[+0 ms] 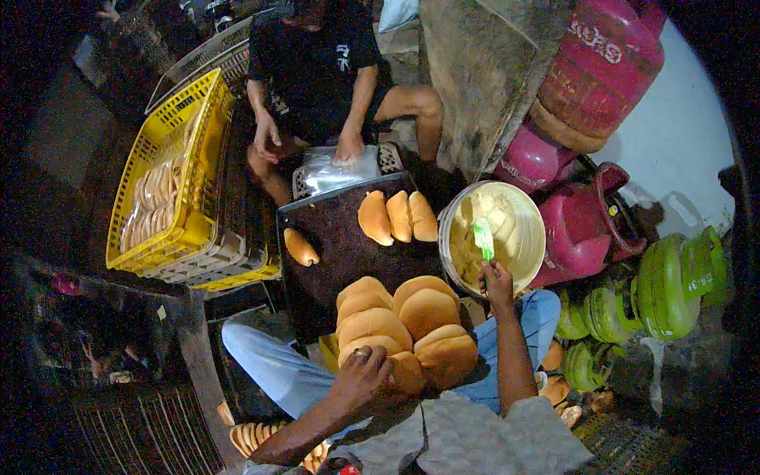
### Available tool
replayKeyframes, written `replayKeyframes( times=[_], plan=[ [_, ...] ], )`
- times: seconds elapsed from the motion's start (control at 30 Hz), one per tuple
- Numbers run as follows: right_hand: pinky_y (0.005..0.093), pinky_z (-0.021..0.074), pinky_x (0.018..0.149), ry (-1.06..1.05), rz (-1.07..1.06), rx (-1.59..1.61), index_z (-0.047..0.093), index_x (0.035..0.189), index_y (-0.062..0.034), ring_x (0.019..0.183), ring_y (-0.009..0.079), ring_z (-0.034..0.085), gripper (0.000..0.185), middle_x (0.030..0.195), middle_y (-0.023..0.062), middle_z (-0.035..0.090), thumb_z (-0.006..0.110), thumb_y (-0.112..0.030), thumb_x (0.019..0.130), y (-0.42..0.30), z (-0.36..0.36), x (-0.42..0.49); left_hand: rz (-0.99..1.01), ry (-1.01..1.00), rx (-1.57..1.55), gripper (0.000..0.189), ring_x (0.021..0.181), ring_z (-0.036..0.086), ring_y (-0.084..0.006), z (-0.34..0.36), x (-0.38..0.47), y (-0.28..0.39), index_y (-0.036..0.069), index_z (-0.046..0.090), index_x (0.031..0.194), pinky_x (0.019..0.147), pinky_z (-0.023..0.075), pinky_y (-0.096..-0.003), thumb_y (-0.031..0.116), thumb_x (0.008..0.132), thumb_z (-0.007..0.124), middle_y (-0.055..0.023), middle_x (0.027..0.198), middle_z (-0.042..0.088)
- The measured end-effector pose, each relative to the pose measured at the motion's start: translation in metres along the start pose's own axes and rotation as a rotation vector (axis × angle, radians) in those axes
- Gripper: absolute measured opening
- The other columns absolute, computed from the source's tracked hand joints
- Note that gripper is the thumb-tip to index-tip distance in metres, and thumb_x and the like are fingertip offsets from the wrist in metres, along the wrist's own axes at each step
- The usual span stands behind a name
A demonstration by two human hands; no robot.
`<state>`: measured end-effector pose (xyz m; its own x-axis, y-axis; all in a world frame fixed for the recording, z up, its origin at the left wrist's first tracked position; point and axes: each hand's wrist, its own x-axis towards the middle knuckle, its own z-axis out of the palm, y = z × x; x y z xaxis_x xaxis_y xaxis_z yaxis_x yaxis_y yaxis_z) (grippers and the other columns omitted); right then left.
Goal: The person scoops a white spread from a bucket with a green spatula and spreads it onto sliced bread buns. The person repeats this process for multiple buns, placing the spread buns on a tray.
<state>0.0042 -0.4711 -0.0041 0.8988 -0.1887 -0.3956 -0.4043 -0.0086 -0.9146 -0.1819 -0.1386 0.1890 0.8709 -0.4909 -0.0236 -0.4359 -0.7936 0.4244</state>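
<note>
My right hand [497,285] grips a green-handled spatula [484,238], whose blade is smeared with pale cream. It hangs over a white bucket [539,249] partly filled with cream spread [493,205]. Curled over the nearest bread rolls, my left hand [363,375] has its fingers on a golden roll [406,373]; the underside of that grip is hidden. Two rows of browned rolls [373,326] lie in front of me at the near end of a dark baking tray [338,237]. Three rolls [399,217] sit together at its far right, and one roll [301,247] lies alone at the left.
Opposite me a seated person [314,65] has a hand on clear plastic bags [338,169]. A yellow crate [205,196] with packed bread stands on stacked crates at left. Pink gas cylinders [585,231] and green ones [662,291] crowd the right side. More bread lies low beside me.
</note>
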Motion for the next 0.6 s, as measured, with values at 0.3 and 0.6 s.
replayKeyframes(
  times=[0.3,0.6],
  plan=[
    [0.0238,0.0414,0.044,0.035,-0.099,0.031,0.059,0.100,-0.0098,0.052,0.0083,0.052,0.017,0.070,0.0000,0.058,0.064,-0.026,0.099,0.007,-0.012,-0.002,0.016,-0.151,0.299,0.065,0.114,0.054,-0.0417,0.017,-0.008,0.006,0.001,0.054,0.124,0.096,0.0449,-0.0486,0.038,0.076,0.077,-0.0212,0.128,0.051],
    [0.0485,0.0567,0.081,-0.045,-0.454,-1.103,0.068,0.105,-0.0061,0.088,0.0410,0.069,0.027,0.094,0.0214,0.071,0.067,-0.012,0.079,-0.034,-0.056,0.037,-0.234,0.199,-0.341,0.066,0.112,0.057,-0.0374,-0.023,0.005,-0.036,0.007,0.052,0.132,0.096,0.0476,-0.0460,0.032,0.078,0.081,-0.0193,0.124,0.057]
  ],
)
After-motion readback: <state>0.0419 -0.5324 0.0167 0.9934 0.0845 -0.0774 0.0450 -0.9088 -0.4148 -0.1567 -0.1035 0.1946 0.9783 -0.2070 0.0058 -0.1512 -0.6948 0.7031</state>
